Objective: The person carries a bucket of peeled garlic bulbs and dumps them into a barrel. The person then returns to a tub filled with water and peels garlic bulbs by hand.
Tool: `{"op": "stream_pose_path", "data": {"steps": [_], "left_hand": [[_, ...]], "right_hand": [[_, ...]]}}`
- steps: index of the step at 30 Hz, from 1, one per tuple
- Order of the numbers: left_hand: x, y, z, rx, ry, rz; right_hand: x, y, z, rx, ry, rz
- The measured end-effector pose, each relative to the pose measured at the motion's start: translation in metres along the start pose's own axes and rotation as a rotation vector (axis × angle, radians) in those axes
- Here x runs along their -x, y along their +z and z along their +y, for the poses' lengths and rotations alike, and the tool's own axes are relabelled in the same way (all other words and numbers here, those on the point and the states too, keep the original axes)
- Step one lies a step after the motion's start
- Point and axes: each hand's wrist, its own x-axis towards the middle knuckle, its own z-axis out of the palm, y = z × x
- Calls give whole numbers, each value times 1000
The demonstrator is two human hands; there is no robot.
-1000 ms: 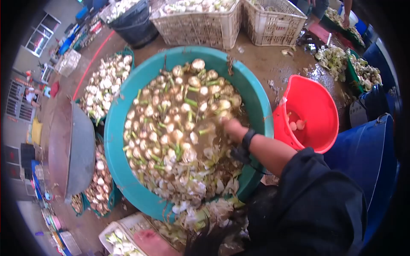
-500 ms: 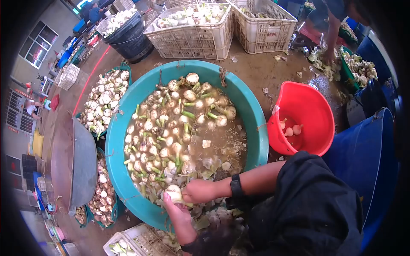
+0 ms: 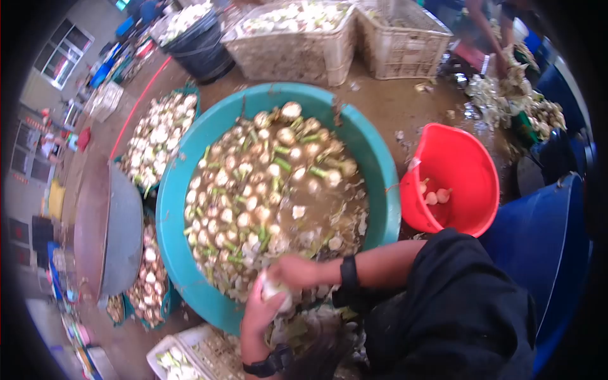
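Observation:
At the near rim of a large teal tub, my left hand grips a whitish garlic bulb. My right hand is closed against the bulb's upper side, its fingertips blurred and partly hidden. Brown water in the tub carries a mass of garlic bulbs with short green stems, and loose peeled skins float near my hands. Just right of the tub, a red bucket contains a few smooth pale bulbs.
Blue barrel stands close on my right. White crates and a black bucket line the far side. Baskets of bulbs and a metal basin flank the left. Another person's arm reaches over leaf scraps.
Both hands, still on the bulb, have shifted slightly; the right hand has risen a little and the bulb has turned in my left hand. The camera view has moved slightly.

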Motion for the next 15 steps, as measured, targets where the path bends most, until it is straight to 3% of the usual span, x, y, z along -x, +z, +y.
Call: {"op": "stream_pose_path", "data": {"steps": [1, 3, 4, 5, 6, 8, 10, 11, 13, 14, 15], "left_hand": [[8, 15, 9, -118, 123, 91], [4, 15, -14, -715, 491, 327], [2, 15, -20, -723, 459, 351], [-2, 18, -25, -441, 455, 405], [-7, 22, -30, -155, 451, 458], [-15, 24, -35, 417, 448, 559], [-15, 13, -32, 1056, 355, 530], [-14, 7, -33, 1057, 352, 568], [-13, -6, -36, 1524, 105, 466], [-14, -11, -33, 1536, -63, 576], [-11, -16, -41, 1544, -62, 599]], "right_hand": [[-11, -1, 16, -57, 162, -113], [-7, -2, 42, -480, 140, -97], [-7, -17, 11, -761, 402, -81], [-4, -35, -21, -1021, 683, -60], [-6, -34, -22, -1019, 691, -95], [-4, -29, -22, -1550, 272, -101], [7, -34, -28, -1411, 253, -151], [15, -38, -32, -1272, 213, -168], [25, -52, -31, -1223, 111, -140], [27, -62, -25, -1320, 48, -127], [24, -73, -22, -1416, -14, -105]]}}
